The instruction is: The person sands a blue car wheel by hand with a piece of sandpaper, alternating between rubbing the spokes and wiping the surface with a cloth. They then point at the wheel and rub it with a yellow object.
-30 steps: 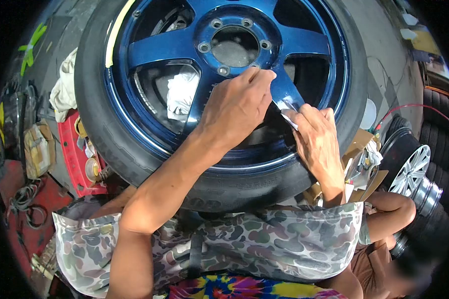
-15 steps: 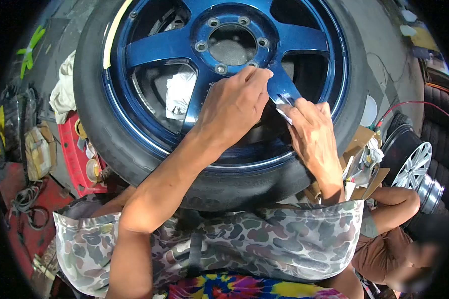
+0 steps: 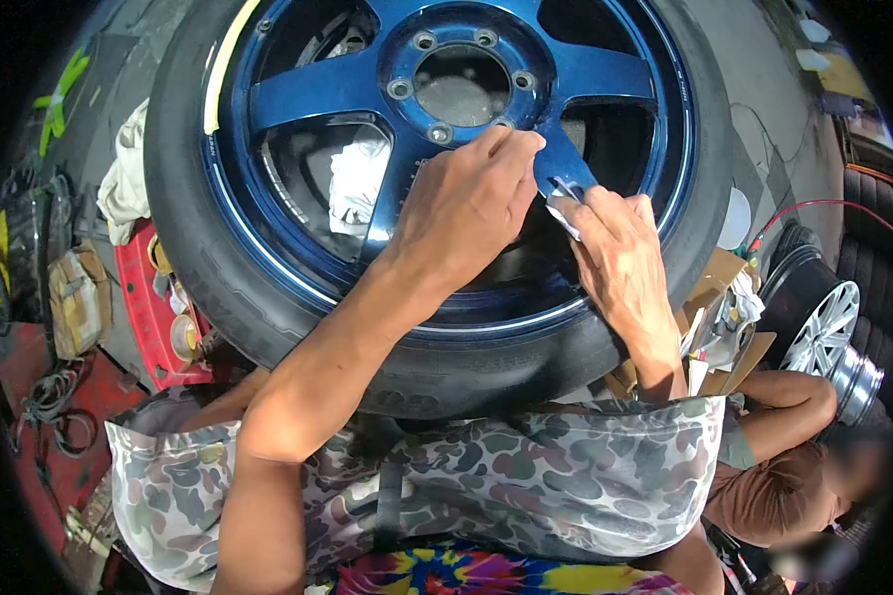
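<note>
A blue six-lug wheel (image 3: pixel 318 94) with a black tyre (image 3: pixel 184 198) lies in front of me. My left hand (image 3: pixel 471 193) is closed in a pinch over a lower spoke, just below the hub; what its fingertips hold is hidden. To its right, my right hand (image 3: pixel 617 238) grips a small folded white piece (image 3: pixel 564 216) against the lower right spoke (image 3: pixel 564 154). A thin, shiny pale edge shows at its fingertips, too small to name. Through a gap between spokes, a white cloth (image 3: pixel 359 186) shows. A pale yellow tape strip (image 3: pixel 226 69) runs along the upper left rim.
Left of the tyre are a red tray (image 3: pixel 154 307) with tape rolls and a pale cloth (image 3: pixel 127 178). On the right stand an open cardboard box (image 3: pixel 714 288) and a silver wheel (image 3: pixel 824 327). Another person (image 3: pixel 779 491) sits low at the right. Camouflage fabric (image 3: pixel 466 476) covers my lap.
My right hand has shifted slightly up and left along the spoke, and its fingertips' pale edge shows more. My left hand stays nearly still. The other person's head has moved up.
</note>
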Demonstrator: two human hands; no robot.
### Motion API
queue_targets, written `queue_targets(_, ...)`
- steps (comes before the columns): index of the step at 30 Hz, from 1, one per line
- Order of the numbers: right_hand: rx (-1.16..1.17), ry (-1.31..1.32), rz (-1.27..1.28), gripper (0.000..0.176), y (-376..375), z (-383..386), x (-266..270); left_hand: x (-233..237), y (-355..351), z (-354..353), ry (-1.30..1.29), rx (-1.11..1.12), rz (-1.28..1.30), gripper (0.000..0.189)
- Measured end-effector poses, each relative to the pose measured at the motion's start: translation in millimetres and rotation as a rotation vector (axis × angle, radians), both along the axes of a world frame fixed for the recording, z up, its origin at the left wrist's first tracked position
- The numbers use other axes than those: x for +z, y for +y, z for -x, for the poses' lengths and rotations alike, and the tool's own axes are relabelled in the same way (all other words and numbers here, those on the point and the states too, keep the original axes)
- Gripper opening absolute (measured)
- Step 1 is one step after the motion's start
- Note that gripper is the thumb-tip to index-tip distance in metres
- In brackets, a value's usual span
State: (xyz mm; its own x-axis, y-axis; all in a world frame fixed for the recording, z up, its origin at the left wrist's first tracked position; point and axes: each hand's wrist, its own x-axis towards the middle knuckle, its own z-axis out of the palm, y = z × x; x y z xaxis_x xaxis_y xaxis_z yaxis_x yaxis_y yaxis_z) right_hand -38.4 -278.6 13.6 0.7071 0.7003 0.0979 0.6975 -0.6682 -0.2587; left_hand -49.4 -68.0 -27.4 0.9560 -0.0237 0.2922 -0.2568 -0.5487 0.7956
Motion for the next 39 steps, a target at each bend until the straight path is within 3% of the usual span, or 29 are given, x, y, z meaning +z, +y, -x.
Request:
queue_targets(9,-0.003,0.052,-0.023,0.047,-5.2,4.3,4.4,-0.4,-1.2,0.2,-0.029,0.027,0.015,0.020)
queue_targets(10,0.016,0.025,-0.023,0.039,-2.9,2.5,4.0,-1.9,-2.6,0.0,-0.032,0.020,0.014,0.020)
queue_targets(17,0.006,0.051,0.019,0.041,-11.0,6.8,4.7,-5.3,0.4,-1.6,-0.142,-0.003,-0.006,0.024)
queue_targets(22,-0.015,0.057,0.030,0.047,-12.4,10.6,8.7,-0.5,1.6,0.2,0.000,0.004,0.001,0.020)
queue_targets(31,0.038,0.001,-0.017,0.041,-13.4,7.7,5.1,-1.6,0.1,-0.9,-0.019,0.000,0.019,0.019)
queue_targets(34,0.018,0.062,0.069,0.042,-22.8,11.0,10.3,-0.6,-0.1,-2.9,-0.038,0.012,0.027,0.019)
queue_targets(39,0.032,0.003,-0.010,0.047,-14.7,6.5,1.7,-3.4,-5.0,-1.1,-0.030,-0.005,0.005,0.019)
